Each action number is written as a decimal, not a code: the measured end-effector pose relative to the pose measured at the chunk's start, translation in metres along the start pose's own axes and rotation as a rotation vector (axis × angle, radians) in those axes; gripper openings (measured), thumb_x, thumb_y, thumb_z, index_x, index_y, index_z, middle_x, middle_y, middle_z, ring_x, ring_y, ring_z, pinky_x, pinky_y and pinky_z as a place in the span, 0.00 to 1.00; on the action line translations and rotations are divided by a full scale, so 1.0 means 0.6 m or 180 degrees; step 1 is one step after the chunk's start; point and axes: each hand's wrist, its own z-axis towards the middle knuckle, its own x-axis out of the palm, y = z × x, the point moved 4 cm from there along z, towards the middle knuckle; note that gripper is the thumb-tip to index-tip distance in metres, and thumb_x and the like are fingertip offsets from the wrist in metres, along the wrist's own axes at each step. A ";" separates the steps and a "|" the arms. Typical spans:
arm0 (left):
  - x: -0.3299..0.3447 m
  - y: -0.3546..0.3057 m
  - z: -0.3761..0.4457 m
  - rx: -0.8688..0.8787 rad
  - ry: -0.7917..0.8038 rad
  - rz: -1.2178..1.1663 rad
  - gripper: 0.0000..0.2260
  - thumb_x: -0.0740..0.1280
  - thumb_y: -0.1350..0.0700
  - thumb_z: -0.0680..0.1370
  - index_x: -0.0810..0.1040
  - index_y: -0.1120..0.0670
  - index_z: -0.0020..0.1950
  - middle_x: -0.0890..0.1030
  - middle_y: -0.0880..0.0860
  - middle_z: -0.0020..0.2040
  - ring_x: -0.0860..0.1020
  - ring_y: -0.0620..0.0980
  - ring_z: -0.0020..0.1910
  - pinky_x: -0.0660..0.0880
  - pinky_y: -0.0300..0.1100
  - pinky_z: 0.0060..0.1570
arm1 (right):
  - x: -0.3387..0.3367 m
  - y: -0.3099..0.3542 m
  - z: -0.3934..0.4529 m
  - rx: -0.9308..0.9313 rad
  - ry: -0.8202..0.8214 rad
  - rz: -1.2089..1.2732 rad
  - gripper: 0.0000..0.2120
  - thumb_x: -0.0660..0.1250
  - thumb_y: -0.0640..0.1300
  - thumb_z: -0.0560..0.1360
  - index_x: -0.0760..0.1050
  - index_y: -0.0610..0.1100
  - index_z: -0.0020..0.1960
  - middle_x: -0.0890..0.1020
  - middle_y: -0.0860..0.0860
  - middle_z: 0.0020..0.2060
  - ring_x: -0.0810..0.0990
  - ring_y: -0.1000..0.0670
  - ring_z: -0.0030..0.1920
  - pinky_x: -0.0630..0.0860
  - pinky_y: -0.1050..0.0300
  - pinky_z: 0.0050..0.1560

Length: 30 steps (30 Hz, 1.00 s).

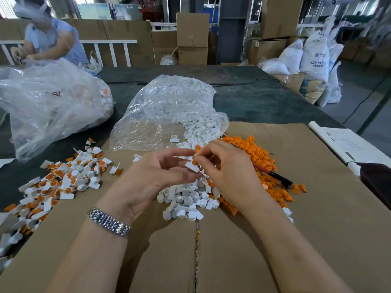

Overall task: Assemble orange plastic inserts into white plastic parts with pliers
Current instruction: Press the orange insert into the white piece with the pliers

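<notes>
We are looking down at a flattened cardboard sheet point(296, 208) lying over a dark table point(254, 98). Our left hand point(152, 176) is curling its fingers around a white plastic part point(192, 166), holding it above the loose heap of white parts point(186, 199) at the sheet's centre. Our right hand point(228, 168) is pinching a small orange insert point(195, 160) between thumb and fingertips and is meeting the white part with it; whether the insert is seated we cannot tell. A metal watch band point(109, 222) is sitting on the left wrist. Just right of the hands, a spread of orange inserts point(260, 157) is lying on the cardboard, and the pliers point(273, 174), with red and black handles, are resting on that spread, untouched by either hand. Beyond the hands, a clear plastic bag point(167, 106) is spilling further white parts toward the orange spread. To the left, a pile of assembled white-and-orange pieces point(61, 178) is lying across the cardboard edge and the table, near a larger clear bag point(48, 102). At far left, another person point(53, 39) is working at the table. Papers point(347, 144) are lying at the right edge of the cardboard.
</notes>
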 end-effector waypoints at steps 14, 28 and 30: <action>0.025 -0.015 -0.002 0.0873 -0.0609 0.0831 0.08 0.74 0.61 0.77 0.86 0.54 0.54 0.88 0.52 0.44 0.87 0.51 0.44 0.81 0.35 0.46 | -0.012 -0.003 -0.001 0.0316 -0.0169 0.0795 0.05 0.74 0.43 0.76 0.80 0.44 0.44 0.82 0.52 0.39 0.81 0.51 0.39 0.81 0.51 0.42; 0.022 -0.012 0.001 0.0927 -0.0662 0.0536 0.10 0.74 0.60 0.76 0.87 0.51 0.56 0.88 0.51 0.48 0.87 0.51 0.47 0.81 0.35 0.47 | -0.014 -0.004 -0.001 0.0661 -0.0016 0.1113 0.05 0.74 0.47 0.76 0.81 0.47 0.48 0.82 0.55 0.37 0.78 0.58 0.34 0.78 0.60 0.39; 0.015 -0.011 0.003 0.0824 -0.0571 0.0123 0.12 0.74 0.58 0.74 0.87 0.53 0.57 0.88 0.55 0.51 0.87 0.55 0.50 0.82 0.39 0.50 | -0.018 -0.003 -0.002 0.0651 0.0266 0.1433 0.08 0.75 0.48 0.76 0.79 0.49 0.53 0.82 0.54 0.42 0.78 0.59 0.35 0.77 0.64 0.39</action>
